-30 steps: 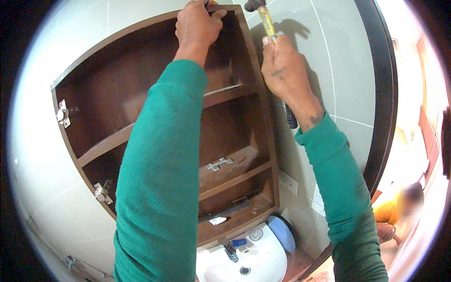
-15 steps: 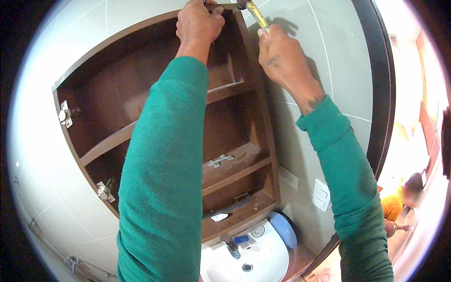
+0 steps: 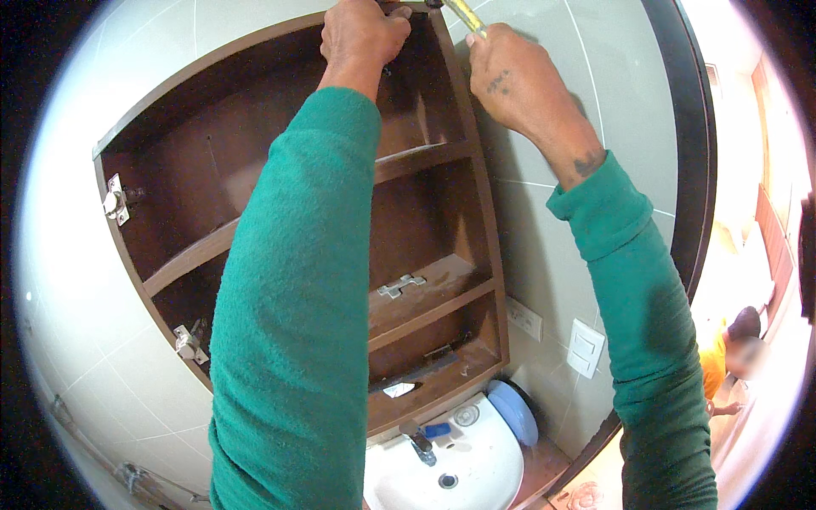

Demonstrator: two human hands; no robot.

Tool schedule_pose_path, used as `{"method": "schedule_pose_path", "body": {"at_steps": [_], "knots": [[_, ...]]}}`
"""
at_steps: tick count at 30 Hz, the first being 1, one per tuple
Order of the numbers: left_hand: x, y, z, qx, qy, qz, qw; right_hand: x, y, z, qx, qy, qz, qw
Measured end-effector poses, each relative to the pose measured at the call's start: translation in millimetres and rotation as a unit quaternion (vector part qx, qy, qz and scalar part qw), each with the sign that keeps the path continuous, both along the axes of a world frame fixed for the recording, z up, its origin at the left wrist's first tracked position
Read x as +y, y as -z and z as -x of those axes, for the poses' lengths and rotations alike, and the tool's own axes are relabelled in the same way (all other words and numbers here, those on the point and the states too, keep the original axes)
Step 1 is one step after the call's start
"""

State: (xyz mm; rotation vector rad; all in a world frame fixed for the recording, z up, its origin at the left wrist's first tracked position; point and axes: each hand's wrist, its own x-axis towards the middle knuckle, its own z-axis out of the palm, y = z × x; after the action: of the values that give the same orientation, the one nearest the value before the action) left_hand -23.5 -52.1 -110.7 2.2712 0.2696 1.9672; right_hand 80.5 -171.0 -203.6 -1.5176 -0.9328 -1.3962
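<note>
A brown wooden wall cabinet (image 3: 426,161), doorless at the front, fills the middle of the view. My left hand (image 3: 361,36) is closed at its upper right edge, fingers curled; whatever they hold is hidden behind the hand and cut off by the top of the picture. To the right of the cabinet, my right hand (image 3: 518,81) grips a hammer (image 3: 463,15) by its yellow handle. The hammer's dark head is near the cabinet's top right corner, partly out of view. Metal hinges (image 3: 116,200) are on the cabinet's left side, and a loose hinge piece (image 3: 401,286) lies on a shelf.
Below is a white washbasin (image 3: 387,480) with a faucet (image 3: 418,444), a small blue item (image 3: 437,430) and a blue round object (image 3: 512,414). An outlet (image 3: 524,319) and a switch (image 3: 586,348) are on the tiled wall. Beyond the dark door frame (image 3: 693,212), a person (image 3: 714,361) is low down.
My right hand and the hammer have risen a little, so more of the hammer's head is out of view. My left hand stays at the cabinet's top edge.
</note>
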Motion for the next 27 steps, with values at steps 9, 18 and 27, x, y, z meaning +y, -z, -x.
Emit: {"method": "schedule_pose_path", "body": {"at_steps": [9,18,27], "knots": [[-17.9,8.9,11.7,0.021,-0.015,0.020,0.999,-9.9,-2.2,5.4,0.022,0.025,0.022,0.999],[40.4,-17.9,-27.5,-0.018,-0.062,-0.115,0.991,-33.4,-4.1,9.7,0.026,0.012,0.036,0.999],[12.2,-3.1,-31.6,-0.044,-0.058,-0.051,0.996,-67.3,45.1,9.8,0.110,-0.100,-0.032,0.988]]}}
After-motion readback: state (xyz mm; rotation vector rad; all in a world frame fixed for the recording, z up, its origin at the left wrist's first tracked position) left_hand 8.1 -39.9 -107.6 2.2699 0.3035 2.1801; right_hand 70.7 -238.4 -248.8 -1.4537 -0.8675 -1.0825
